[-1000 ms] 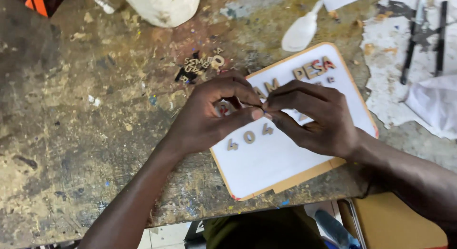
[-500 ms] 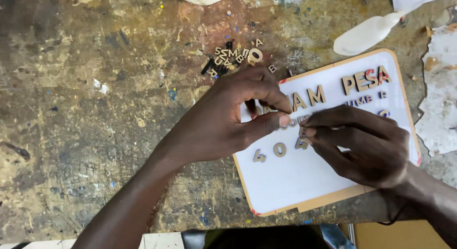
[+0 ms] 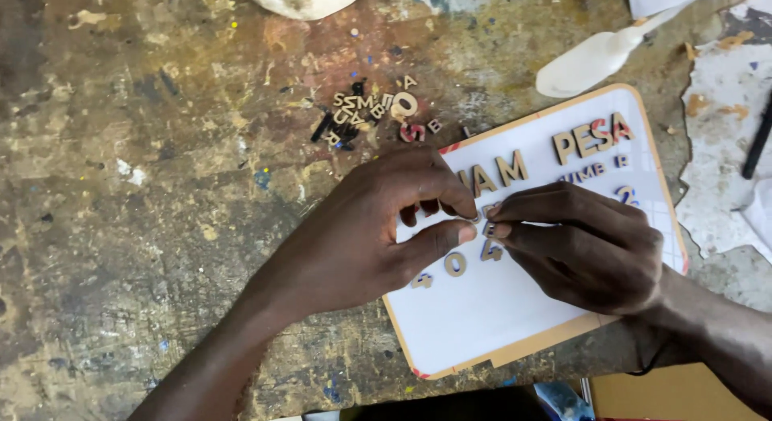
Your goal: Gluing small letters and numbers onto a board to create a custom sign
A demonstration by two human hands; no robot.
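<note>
Left hand (image 3: 362, 236) and right hand (image 3: 587, 244), mid frame, fingertips pinched together on tiny letter (image 3: 488, 230) over white board (image 3: 498, 316). Letter looks light, thin, stiff; best held by edges.

Lower half of the white board (image 3: 515, 308) is bare: open room below the row of small wooden numerals (image 3: 457, 264). Upper part is crowded with glued wooden letters (image 3: 563, 151). Left hand (image 3: 362, 236) and right hand (image 3: 587, 248) meet at the board's middle, fingers (image 3: 474, 220) pinched together, blocking the way across. Left of the board, the stained tabletop (image 3: 129, 228) lies open. A heap of loose letters (image 3: 370, 115) sits just above the left hand. A white spoon-shaped tool (image 3: 595, 55) lies near the board's top edge; torn paper (image 3: 724, 147) borders the right side.
</note>
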